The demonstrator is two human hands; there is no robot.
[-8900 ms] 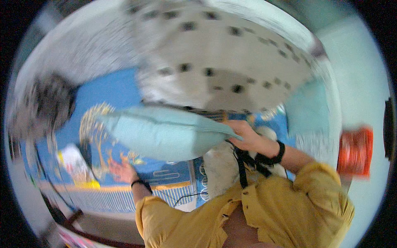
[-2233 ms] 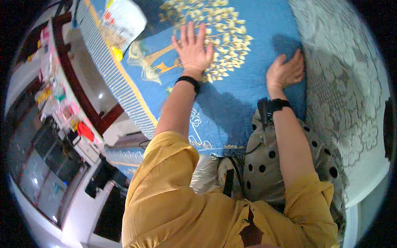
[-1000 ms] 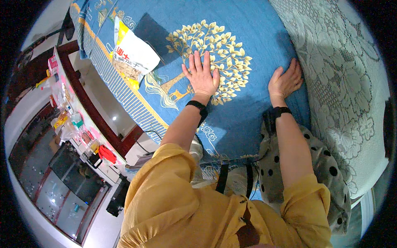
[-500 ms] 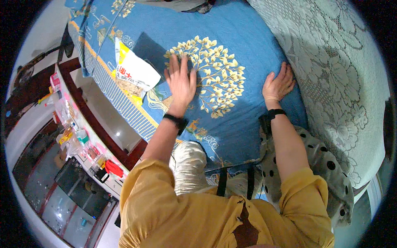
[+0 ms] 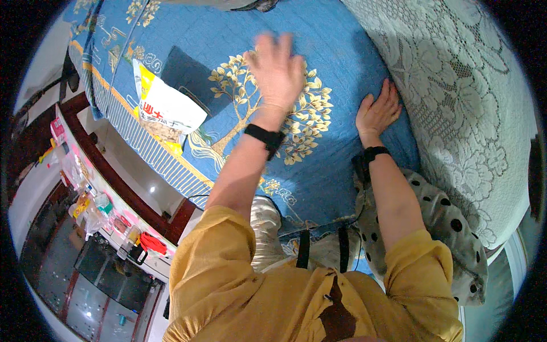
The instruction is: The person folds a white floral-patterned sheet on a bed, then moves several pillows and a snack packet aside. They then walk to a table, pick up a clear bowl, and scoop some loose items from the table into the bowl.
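Observation:
A blue cover (image 5: 336, 188) with a yellow leafy tree pattern is spread out beneath both my hands. My left hand (image 5: 277, 71), a little blurred, is over the tree's crown with its fingers spread and nothing in them. Whether its palm touches the cloth I cannot tell. Toward the right edge of the cover my right hand (image 5: 380, 111) lies flat, fingers stretched out, beside the white lace cloth (image 5: 439, 91). A white and yellow snack bag (image 5: 171, 111) stands on the cover to the left of my left hand, casting a dark shadow.
On the left, a long table (image 5: 128, 176) with a dark red edge carries bags, bottles and a red item (image 5: 152, 243). A grey cloth with black dots (image 5: 439, 219) lies by my right forearm. Something grey (image 5: 228, 4) sits at the far edge.
My left hand has moved forward and to the right across the tree pattern. My right hand has stayed nearly in place. The view has shifted slightly, so the bag appears farther left.

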